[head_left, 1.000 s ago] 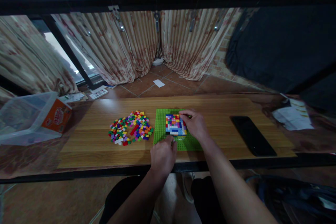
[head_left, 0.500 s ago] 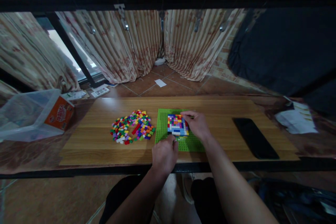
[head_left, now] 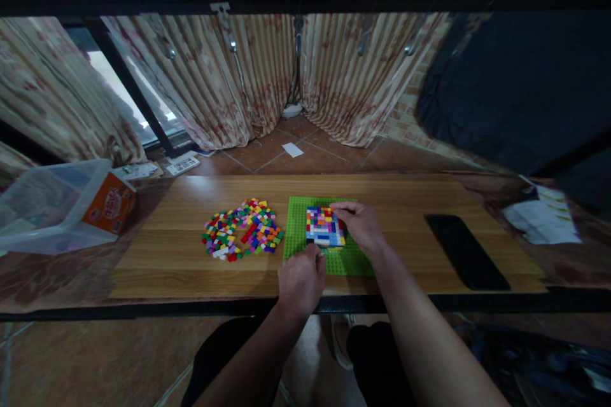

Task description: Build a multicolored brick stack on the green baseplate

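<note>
A square panel of many-coloured toy bricks [head_left: 325, 226] lies over the green studded baseplate [head_left: 296, 216] on the wooden board. My left hand [head_left: 300, 276] is closed at the panel's near left corner, its fingertips partly hidden behind the knuckles. A small black piece [head_left: 310, 241] shows just beyond that thumb. At the far right corner, my right hand [head_left: 360, 226] pinches the panel's edge between finger and thumb. Whether the panel is pressed onto the studs or slightly raised, I cannot tell.
Left of the baseplate is a loose heap of small bricks [head_left: 260, 229]. A black phone-like slab [head_left: 466, 251] lies on the right of the wooden board [head_left: 396, 194]. A clear plastic bin [head_left: 52, 203] with an orange label stands at far left; crumpled papers [head_left: 544, 216] lie far right.
Both hands keep their places at the panel's corners. The whole view has shifted very slightly; otherwise nothing has visibly moved.
</note>
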The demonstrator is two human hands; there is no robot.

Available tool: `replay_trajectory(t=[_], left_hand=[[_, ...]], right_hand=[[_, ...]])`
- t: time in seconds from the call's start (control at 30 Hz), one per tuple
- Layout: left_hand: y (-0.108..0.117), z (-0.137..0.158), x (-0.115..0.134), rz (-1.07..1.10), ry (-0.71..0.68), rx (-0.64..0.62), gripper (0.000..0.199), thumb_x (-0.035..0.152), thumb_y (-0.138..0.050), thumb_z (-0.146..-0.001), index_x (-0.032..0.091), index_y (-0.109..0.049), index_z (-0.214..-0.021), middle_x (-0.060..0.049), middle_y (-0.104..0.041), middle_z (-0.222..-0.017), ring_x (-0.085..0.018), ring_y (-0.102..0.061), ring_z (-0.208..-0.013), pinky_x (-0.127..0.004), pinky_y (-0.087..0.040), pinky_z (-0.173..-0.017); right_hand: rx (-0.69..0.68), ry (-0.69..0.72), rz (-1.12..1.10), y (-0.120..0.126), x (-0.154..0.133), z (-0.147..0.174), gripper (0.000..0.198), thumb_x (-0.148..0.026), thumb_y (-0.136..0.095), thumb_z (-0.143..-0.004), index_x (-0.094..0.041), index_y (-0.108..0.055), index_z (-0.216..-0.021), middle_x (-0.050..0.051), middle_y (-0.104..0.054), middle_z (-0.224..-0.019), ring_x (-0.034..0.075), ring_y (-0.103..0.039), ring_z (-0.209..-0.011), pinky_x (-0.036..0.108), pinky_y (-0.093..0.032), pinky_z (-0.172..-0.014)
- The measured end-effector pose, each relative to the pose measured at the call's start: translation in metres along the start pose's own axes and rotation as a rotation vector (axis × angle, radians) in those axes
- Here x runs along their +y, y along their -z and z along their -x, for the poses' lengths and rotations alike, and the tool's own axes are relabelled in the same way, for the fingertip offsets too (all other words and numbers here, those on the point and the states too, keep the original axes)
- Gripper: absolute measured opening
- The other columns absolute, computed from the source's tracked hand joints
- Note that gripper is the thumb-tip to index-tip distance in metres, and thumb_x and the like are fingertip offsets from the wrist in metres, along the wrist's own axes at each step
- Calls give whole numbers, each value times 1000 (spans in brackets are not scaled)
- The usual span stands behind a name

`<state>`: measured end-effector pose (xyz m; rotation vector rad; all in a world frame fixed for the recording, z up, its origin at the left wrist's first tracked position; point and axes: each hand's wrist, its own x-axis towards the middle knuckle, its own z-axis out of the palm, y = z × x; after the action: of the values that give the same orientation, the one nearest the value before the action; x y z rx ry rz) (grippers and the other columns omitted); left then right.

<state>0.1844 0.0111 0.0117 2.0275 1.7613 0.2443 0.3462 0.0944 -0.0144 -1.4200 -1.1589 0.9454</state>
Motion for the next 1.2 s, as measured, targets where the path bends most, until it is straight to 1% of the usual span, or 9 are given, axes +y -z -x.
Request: replay_trajectory(t=[0.23, 0.4, 0.5, 0.63, 0.73, 0.83, 0.93, 1.0, 1.2], left_hand=[[2, 0, 2, -4, 12, -23, 25, 33, -42, -96, 24, -64, -104, -7, -73, -85, -22, -69, -83, -29, -39, -68], [0, 1, 1, 41, 40, 30, 23, 32, -46, -94, 23, -67, -98, -5, -70, -77, -20, -66, -75, -28, -34, -63], [-3, 0, -1, 251, 13, 88, 19, 30, -51, -91, 22, -68, -92, 0, -61, -63, -15, -57, -62, -26, -31, -59], [-4, -6, 0, 838, -53, 131, 19, 36, -60, -84, 19, -66, -81, 5, -47, -55, -10, -40, -51, -23, -29, -54], [3, -13, 1, 1298, 9, 72, 30, 45, -70, -76, 16, -62, -73, 7, -41, -53, -6, -30, -47, -21, -24, -47], [15, -18, -1, 1602, 88, -36, 38, 49, -79, -68, 17, -58, -75, 11, -30, -48, -3, -18, -42, -19, -16, -42], [23, -21, -4, 1729, 94, -93, 41, 44, -84, -64, 17, -55, -74, 13, -25, -47, -2, -16, -41, -17, -15, -41], [25, -23, -5, 1745, 75, -110, 40, 43, -84, -65, 16, -55, -74, 13, -26, -46, -2, -17, -41, -16, -15, -40], [23, -24, -2, 1734, 44, -124, 41, 43, -84, -66, 16, -54, -70, 12, -27, -45, -1, -18, -40, -16, -16, -39]], right_hand=[[42, -56, -58, -3, -2, 1, 24, -35, -68, -66, -19, -78, -82, 5, -77, -82, 18, -67, -69, 32, -51, -68], [49, -59, -108, -7, 1, 1, 26, -38, -67, -64, -20, -77, -79, 6, -77, -80, 19, -66, -69, 33, -51, -67], [42, -36, -123, -6, 2, 1, 27, -40, -69, -64, -21, -77, -82, 6, -77, -85, 20, -68, -75, 35, -52, -73], [104, 77, -122, 1, -6, 3, 26, -41, -71, -67, -23, -77, -85, 5, -77, -88, 21, -68, -85, 37, -52, -83], [135, 144, -146, 6, -20, 11, 22, -40, -72, -71, -24, -77, -86, 4, -77, -88, 21, -68, -85, 37, -52, -82], [-2, 176, -177, 7, -33, 25, 18, -39, -73, -75, -25, -77, -86, 3, -77, -86, 19, -68, -79, 35, -53, -78], [-210, 242, -135, 3, -44, 39, 18, -37, -69, -81, -25, -78, -91, 3, -75, -91, 18, -68, -83, 32, -52, -77], [-290, 290, -94, -1, -48, 45, 18, -35, -67, -84, -26, -77, -95, 3, -73, -95, 18, -67, -88, 32, -51, -79], [-329, 351, -72, -6, -53, 50, 16, -33, -65, -86, -26, -76, -95, 3, -71, -95, 17, -66, -91, 32, -50, -81]])
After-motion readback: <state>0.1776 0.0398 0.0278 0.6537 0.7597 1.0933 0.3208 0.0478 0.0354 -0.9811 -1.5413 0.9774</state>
